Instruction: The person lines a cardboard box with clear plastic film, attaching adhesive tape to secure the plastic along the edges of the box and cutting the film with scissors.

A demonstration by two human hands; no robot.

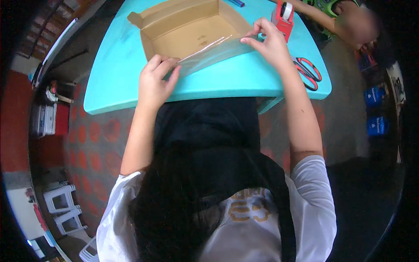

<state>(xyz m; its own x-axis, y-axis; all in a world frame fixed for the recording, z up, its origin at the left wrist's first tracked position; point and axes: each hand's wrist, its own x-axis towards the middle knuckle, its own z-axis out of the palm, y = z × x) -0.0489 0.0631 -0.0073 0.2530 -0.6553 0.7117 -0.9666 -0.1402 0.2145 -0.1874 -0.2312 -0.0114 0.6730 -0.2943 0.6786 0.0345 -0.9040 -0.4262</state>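
A strip of clear plastic film (216,54) is stretched along the near side of an open brown cardboard box (183,37). Whether it is sticky tape or plain film, I cannot tell. My left hand (157,78) pinches the strip's left end by the box's near left corner. At the other end, my right hand (269,43) pinches it between thumb and fingers, close to the near right corner. Just beyond my right hand stands a red tape dispenser (283,27) with a white-cored roll. Scissors (308,73) with red and black handles lie right of my right wrist.
The box rests on a turquoise table (118,89) with a rounded near edge. A blue pen-like item (237,2) lies at its far side. Another person (325,19) reaches an arm across the far right. White plastic stools (61,198) stand at lower left.
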